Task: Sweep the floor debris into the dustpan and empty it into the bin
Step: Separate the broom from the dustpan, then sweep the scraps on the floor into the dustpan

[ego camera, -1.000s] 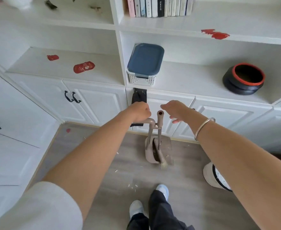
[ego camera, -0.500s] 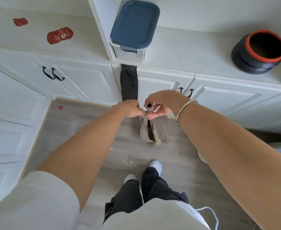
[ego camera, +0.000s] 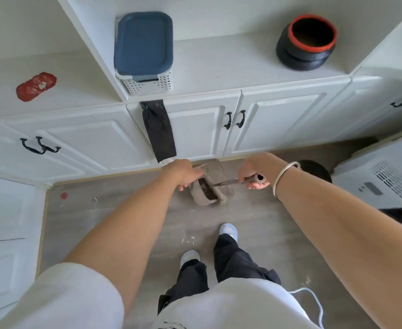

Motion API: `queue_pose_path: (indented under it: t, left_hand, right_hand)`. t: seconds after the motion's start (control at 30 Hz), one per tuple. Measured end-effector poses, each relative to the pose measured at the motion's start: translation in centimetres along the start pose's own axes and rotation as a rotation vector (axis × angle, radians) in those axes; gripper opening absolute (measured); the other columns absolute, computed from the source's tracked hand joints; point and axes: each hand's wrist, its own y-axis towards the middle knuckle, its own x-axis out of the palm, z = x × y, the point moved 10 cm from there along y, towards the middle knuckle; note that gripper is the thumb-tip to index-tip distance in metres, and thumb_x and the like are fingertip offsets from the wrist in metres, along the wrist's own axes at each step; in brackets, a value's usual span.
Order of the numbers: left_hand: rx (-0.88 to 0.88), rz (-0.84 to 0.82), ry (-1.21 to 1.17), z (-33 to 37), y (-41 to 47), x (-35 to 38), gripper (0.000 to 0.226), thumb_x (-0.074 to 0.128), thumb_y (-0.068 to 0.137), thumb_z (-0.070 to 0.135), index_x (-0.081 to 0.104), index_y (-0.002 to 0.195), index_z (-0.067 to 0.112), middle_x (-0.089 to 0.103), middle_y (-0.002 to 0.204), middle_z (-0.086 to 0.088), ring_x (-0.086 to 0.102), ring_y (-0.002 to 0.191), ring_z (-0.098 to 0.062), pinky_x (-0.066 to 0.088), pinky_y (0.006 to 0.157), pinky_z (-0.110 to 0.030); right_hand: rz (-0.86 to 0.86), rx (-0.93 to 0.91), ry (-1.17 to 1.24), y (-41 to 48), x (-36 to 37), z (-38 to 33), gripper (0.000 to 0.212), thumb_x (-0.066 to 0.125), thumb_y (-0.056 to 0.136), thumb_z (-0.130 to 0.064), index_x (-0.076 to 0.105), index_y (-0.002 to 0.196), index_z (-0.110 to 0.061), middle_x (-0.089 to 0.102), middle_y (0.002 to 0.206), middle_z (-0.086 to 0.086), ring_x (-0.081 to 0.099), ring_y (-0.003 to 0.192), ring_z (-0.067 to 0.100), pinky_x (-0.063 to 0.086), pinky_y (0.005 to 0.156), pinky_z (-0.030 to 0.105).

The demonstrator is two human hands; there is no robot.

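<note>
Left hand (ego camera: 183,173): your fingers are curled round the top of the dustpan (ego camera: 201,198) handle. If that hold slackens while the brush comes away, the pan may topple.
Scraps (ego camera: 189,239): small pale flecks lie by your forward foot, well apart from the pan. A careless step could tread them flat or scatter them wider.
Dustpan: it stands upright on the floor (ego camera: 100,222), just in front of the cabinet doors. Tilt it early and whatever you sweep in will slide back out.
Brush (ego camera: 221,201): the head sits down against the pan (clipped in or merely resting, I cannot tell). A hard sideways tug could drag the pan along with it.
Right hand (ego camera: 252,172): you grip the brush handle in a closed fist, with its butt end poking out past your palm.
Bin (ego camera: 314,169): a dark round shape behind your right wrist, mostly hidden; I judge it to be the bin. It is near the pan, so the carry looks short, but an unlevel pan would spill on the way.
Materials: the floor is smooth grey wood-grain board, so light flecks will skate ahead of the bristles. Pan and handles look like matte beige plastic, the pan a deep scoop. The bristles are pale, short and splayed.
</note>
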Motion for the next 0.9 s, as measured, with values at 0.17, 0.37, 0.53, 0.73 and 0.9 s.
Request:
queue_pose_path:
  t: [0.17,0.37,0.53,0.73,0.9]
  left_hand:
    - [0.219,0.236,0.089,4.0,-2.1,-1.7,0.048,0.046,0.083,0.061,0.052,0.065,0.017,0.056,0.071,0.002,0.055,0.066,-0.021,0.036,0.052,-0.026]
    - [0.388,0.242,0.256,9.2,-4.3,0.1,0.052,0.048,0.083,0.062,0.05,0.062,0.015,0.061,0.075,-0.002,0.06,0.071,-0.025,0.04,0.056,-0.028]
    - [0.467,0.223,0.318,14.4,-7.0,3.9,0.046,0.049,0.082,0.06,0.056,0.067,0.017,0.061,0.083,-0.005,0.062,0.083,-0.03,0.044,0.062,-0.03]
    - [0.516,0.246,0.366,19.5,-10.4,9.2,0.035,0.057,0.075,0.051,0.051,0.062,0.019,0.053,0.066,0.0,0.054,0.07,-0.028,0.038,0.056,-0.029]
    - [0.52,0.267,0.417,21.8,-11.6,12.7,0.03,0.054,0.076,0.046,0.058,0.062,0.021,0.055,0.066,0.003,0.055,0.066,-0.024,0.032,0.05,-0.025]
  right_hand:
    - [0.012,0.234,0.05,-4.4,2.5,8.4,0.024,0.049,0.096,-0.01,0.047,0.072,-0.006,0.057,0.045,0.006,0.049,0.022,0.011,0.039,0.028,0.013]
    - [0.102,0.414,0.509,-10.7,7.1,19.9,0.007,0.048,0.095,-0.009,0.049,0.102,-0.007,0.058,0.064,0.007,0.059,0.034,0.013,0.037,0.032,0.011]
    - [0.149,0.433,0.787,-16.5,10.7,26.2,0.007,0.048,0.099,-0.014,0.048,0.105,-0.011,0.05,0.069,0.007,0.046,0.025,0.009,0.034,0.03,0.011]
    - [0.233,0.48,1.038,-19.7,14.9,33.4,0.006,0.049,0.097,-0.004,0.054,0.098,-0.008,0.056,0.092,0.007,0.053,0.051,0.007,0.04,0.052,0.013]
    - [0.36,0.466,1.368,-20.1,18.0,39.5,0.018,0.062,0.091,-0.01,0.054,0.107,-0.009,0.063,0.087,0.011,0.07,0.058,0.018,0.055,0.053,0.02]
